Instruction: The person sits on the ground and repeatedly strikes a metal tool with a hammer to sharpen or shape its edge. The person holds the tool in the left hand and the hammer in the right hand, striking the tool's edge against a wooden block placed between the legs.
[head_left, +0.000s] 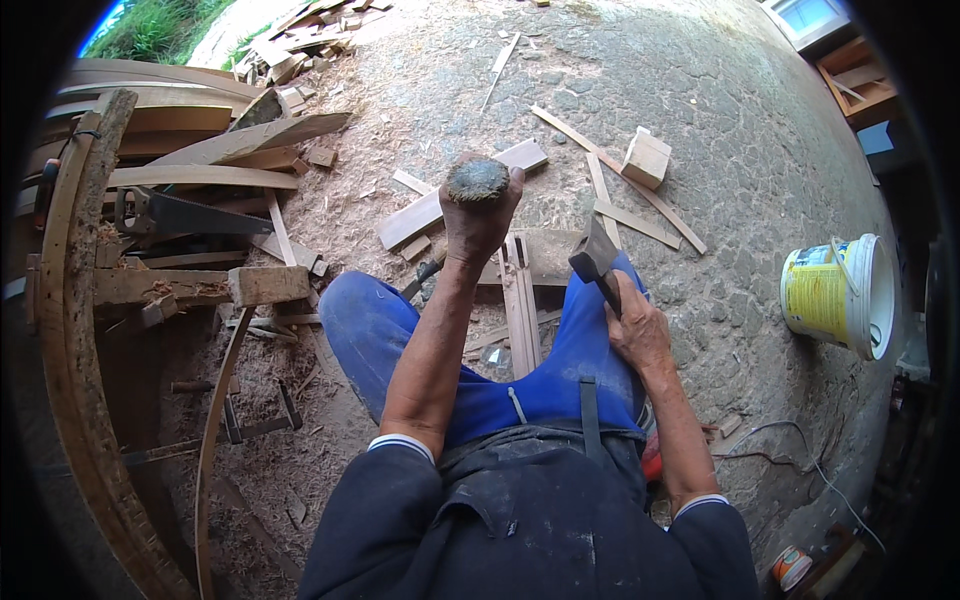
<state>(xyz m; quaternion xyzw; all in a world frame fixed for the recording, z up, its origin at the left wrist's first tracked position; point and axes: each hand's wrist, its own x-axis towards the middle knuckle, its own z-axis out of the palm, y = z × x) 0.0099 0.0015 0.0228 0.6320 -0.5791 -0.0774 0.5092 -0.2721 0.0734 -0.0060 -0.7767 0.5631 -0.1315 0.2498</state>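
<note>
My left hand is raised over the boards, closed around a round wooden piece whose rough, worn grey end faces up. The rest of that piece is hidden by the hand. Beside my right thigh, my right hand grips the dark handle of a short tool with a heavy metal head; whether it is a hammer or a hatchet I cannot tell. Between my knees lie slotted narrow wooden strips, against a thicker piece of wood. A pale board lies partly behind my left hand.
Stacked curved timbers and a handsaw are at left. A wooden block and thin strips lie ahead on the rough ground. A white and yellow bucket lies tipped at right, with a cable nearby.
</note>
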